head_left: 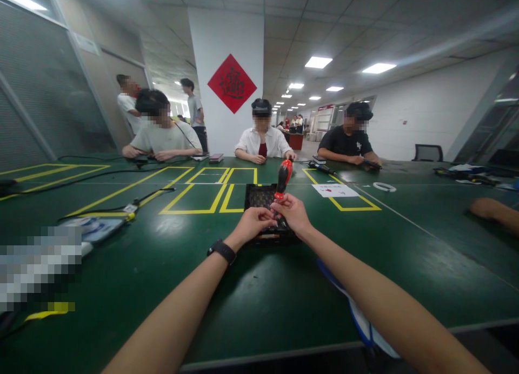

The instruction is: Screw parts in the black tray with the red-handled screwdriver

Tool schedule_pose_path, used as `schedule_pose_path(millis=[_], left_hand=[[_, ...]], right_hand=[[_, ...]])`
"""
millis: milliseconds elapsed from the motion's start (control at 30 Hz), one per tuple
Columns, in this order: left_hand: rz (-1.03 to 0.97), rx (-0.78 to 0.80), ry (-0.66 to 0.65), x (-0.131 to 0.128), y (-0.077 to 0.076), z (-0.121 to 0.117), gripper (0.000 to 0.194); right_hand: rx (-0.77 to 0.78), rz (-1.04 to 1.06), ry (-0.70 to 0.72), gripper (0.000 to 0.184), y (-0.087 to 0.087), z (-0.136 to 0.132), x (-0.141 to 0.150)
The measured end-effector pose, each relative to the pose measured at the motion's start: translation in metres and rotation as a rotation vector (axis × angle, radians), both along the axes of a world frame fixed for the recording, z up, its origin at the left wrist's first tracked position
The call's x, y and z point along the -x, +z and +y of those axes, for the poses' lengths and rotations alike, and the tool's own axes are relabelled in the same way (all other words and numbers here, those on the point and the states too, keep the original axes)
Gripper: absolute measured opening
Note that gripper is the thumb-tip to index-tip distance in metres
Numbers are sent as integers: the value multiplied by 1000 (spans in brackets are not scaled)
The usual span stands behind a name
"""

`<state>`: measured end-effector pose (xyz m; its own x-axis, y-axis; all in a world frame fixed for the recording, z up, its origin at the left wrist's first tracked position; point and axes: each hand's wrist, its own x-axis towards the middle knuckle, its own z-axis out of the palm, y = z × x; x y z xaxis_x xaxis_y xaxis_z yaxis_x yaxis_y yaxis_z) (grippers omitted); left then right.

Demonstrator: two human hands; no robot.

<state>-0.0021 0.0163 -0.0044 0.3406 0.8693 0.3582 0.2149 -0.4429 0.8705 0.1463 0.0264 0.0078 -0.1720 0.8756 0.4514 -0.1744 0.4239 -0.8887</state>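
Note:
A black open case (pixel 263 194) lies on the green table in front of me, dark inside with its contents too small to make out. Above it stands a screwdriver (pixel 284 177) with a red and black handle, pointing up and tilted a little to the right. My right hand (pixel 292 214) grips the screwdriver just below its handle. Fingers pinched, my left hand (pixel 256 222) is at the screwdriver's lower end over the case; what lies between the fingertips is hidden. A dark watch band circles my left wrist.
Yellow tape marks the green table (pixel 251 304). A printed sheet (pixel 335 191) and a white ring (pixel 384 187) lie right of the case. Cables and a pouch (pixel 97 226) are at left. Several people sit across; another person's hand (pixel 486 207) rests at right.

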Motion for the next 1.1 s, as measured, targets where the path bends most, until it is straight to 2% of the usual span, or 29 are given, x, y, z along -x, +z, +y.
schedule_pose_path(millis=[133,400,800,933,1100], left_hand=[[-10,13,-9,0,1,-1,25],[-89,53,-119,1,2,1,28],[10,-29,57,1,-3,3,27],[32,-42,25,1,-1,2,24],[50,-55,-55,1,1,2,20]], right_hand=[[-30,-23,27,29,0,-1,2],[-69,-78,78,32,3,-2,0],[-78,46,-43,28,-4,-3,6],[-80,49,-55,28,-2,-5,6],[-39,1,3,30,-2,-6,3]])
